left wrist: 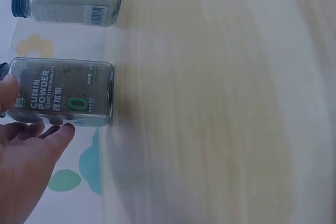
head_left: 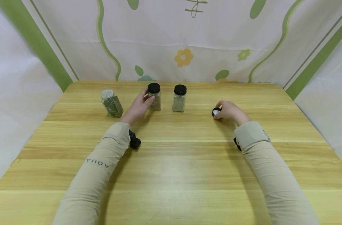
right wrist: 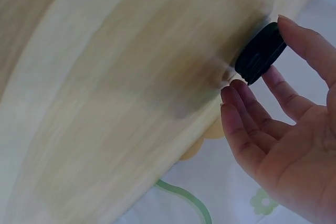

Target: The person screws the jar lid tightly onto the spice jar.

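Holding the cumin jar (head_left: 156,103) in our left hand (head_left: 137,108) and a black lid (head_left: 216,112) in our right hand (head_left: 230,111)

We are gripping the cumin jar between thumb and fingers, upright on the wooden table (head_left: 173,175); well right of it, our other thumb and fingers are pinching the black lid, its white inner face showing. Just right of the cumin jar another black-capped jar (head_left: 179,102) is standing, and left of the cumin jar a green-filled jar (head_left: 113,107) with a pale top

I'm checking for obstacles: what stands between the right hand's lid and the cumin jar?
In the head view, another capped jar stands between them, nearer the cumin jar; the table from there to the lid is bare.
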`<state>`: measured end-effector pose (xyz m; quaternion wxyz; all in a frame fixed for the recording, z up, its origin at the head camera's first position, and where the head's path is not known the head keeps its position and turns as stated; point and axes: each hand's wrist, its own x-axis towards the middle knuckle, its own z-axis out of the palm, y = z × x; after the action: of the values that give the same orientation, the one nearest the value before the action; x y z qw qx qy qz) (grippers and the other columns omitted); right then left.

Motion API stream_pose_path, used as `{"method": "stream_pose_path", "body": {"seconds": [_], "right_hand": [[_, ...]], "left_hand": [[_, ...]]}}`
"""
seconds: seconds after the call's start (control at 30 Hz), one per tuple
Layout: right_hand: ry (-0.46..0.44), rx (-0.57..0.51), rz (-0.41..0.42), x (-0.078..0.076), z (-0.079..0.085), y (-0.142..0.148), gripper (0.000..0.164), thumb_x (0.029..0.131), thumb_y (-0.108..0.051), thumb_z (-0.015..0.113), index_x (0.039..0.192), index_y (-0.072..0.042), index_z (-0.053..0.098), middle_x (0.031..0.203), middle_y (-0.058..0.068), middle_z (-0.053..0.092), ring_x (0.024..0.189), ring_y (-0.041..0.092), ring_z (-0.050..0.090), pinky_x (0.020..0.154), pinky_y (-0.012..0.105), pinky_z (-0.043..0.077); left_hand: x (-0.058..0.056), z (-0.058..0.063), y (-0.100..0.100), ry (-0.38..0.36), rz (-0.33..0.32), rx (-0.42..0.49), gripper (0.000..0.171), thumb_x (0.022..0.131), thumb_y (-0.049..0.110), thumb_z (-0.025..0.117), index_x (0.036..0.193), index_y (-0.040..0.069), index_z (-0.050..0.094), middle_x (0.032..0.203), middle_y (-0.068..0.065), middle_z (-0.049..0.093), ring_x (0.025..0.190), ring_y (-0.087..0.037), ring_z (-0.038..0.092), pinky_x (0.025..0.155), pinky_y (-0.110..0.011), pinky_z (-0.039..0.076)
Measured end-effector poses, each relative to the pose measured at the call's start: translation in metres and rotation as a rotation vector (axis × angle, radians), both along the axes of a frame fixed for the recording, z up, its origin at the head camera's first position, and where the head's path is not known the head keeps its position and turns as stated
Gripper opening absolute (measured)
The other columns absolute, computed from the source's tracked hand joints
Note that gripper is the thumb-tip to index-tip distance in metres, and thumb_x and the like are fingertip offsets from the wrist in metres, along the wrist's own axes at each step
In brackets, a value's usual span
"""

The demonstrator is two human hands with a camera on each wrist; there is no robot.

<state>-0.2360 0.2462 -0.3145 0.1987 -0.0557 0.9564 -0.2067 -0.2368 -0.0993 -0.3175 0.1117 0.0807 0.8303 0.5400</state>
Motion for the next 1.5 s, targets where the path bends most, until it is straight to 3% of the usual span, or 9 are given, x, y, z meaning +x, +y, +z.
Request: {"method": "stream_pose_path", "body": {"seconds": [0.07, 0.2, 0.27, 0.47, 0.77, 1.13, 1.33, 1.5], "right_hand": [[-0.003, -0.007, -0.002, 0.0, 0.0, 0.0, 0.054, 0.089, -0.018, 0.064, 0.132, 0.008, 0.043, 0.13, 0.031, 0.047, 0.107, 0.037, 0.046, 0.094, 0.051, 0.041], [-0.01, -0.014, -0.018, 0.001, 0.001, -0.001, 0.054, 0.09, -0.02, 0.063, 0.132, 0.007, 0.042, 0.131, 0.031, 0.046, 0.108, 0.037, 0.045, 0.095, 0.051, 0.04], [-0.013, -0.016, -0.03, 0.001, 0.002, -0.001, 0.054, 0.09, -0.021, 0.063, 0.132, 0.006, 0.042, 0.131, 0.03, 0.046, 0.108, 0.037, 0.045, 0.095, 0.051, 0.04], [-0.011, -0.038, -0.062, 0.002, 0.002, -0.002, 0.057, 0.092, -0.022, 0.061, 0.135, 0.006, 0.038, 0.135, 0.03, 0.045, 0.116, 0.039, 0.044, 0.101, 0.054, 0.038], [0.064, -0.063, -0.116, 0.001, 0.004, -0.004, 0.059, 0.094, -0.021, 0.057, 0.139, 0.008, 0.033, 0.138, 0.035, 0.041, 0.122, 0.042, 0.043, 0.105, 0.055, 0.036], [0.098, -0.098, -0.162, -0.001, 0.007, -0.006, 0.066, 0.093, -0.02, 0.059, 0.141, 0.011, 0.027, 0.137, 0.036, 0.039, 0.124, 0.043, 0.042, 0.106, 0.055, 0.036], [0.13, -0.13, -0.172, -0.002, 0.007, -0.007, 0.063, 0.091, -0.015, 0.06, 0.136, 0.015, 0.03, 0.131, 0.036, 0.043, 0.121, 0.044, 0.044, 0.104, 0.054, 0.039], [0.188, -0.133, -0.153, -0.004, 0.006, -0.009, 0.058, 0.088, -0.011, 0.061, 0.133, 0.016, 0.035, 0.13, 0.036, 0.044, 0.119, 0.043, 0.044, 0.104, 0.053, 0.038]], "left_hand": [[0.002, 0.004, 0.001, -0.013, -0.001, 0.004, 0.065, 0.103, 0.021, 0.042, 0.155, 0.01, 0.004, 0.162, -0.012, 0.003, 0.149, -0.032, 0.011, 0.12, -0.046, 0.02], [-0.005, -0.004, -0.001, -0.029, 0.017, 0.022, 0.072, 0.101, 0.02, 0.048, 0.155, 0.017, 0.002, 0.163, -0.007, 0.0, 0.15, -0.031, 0.009, 0.12, -0.047, 0.02], [-0.009, -0.01, -0.003, -0.009, 0.036, 0.033, 0.074, 0.099, 0.022, 0.05, 0.155, 0.02, 0.002, 0.163, -0.003, 0.0, 0.15, -0.028, 0.011, 0.12, -0.046, 0.02], [-0.006, -0.009, -0.001, 0.112, 0.132, 0.077, 0.069, 0.097, 0.019, 0.049, 0.154, 0.024, 0.011, 0.162, 0.002, 0.01, 0.148, -0.024, 0.019, 0.119, -0.041, 0.025], [0.0, 0.003, 0.0, 0.196, 0.226, 0.134, 0.063, 0.093, 0.005, 0.044, 0.151, 0.022, 0.026, 0.158, -0.002, 0.024, 0.144, -0.025, 0.029, 0.116, -0.039, 0.032], [0.004, 0.027, -0.013, 0.304, 0.201, 0.158, 0.063, 0.089, -0.002, 0.044, 0.149, 0.012, 0.029, 0.152, -0.006, 0.035, 0.14, -0.021, 0.034, 0.116, -0.032, 0.031], [0.009, 0.038, -0.03, 0.362, 0.198, 0.101, 0.064, 0.09, 0.0, 0.046, 0.15, 0.016, 0.028, 0.152, -0.005, 0.034, 0.14, -0.018, 0.033, 0.116, -0.034, 0.03], [0.015, 0.042, -0.047, 0.451, 0.25, 0.048, 0.062, 0.088, -0.003, 0.047, 0.147, 0.013, 0.036, 0.15, -0.005, 0.039, 0.138, -0.019, 0.036, 0.116, -0.033, 0.032]]}}
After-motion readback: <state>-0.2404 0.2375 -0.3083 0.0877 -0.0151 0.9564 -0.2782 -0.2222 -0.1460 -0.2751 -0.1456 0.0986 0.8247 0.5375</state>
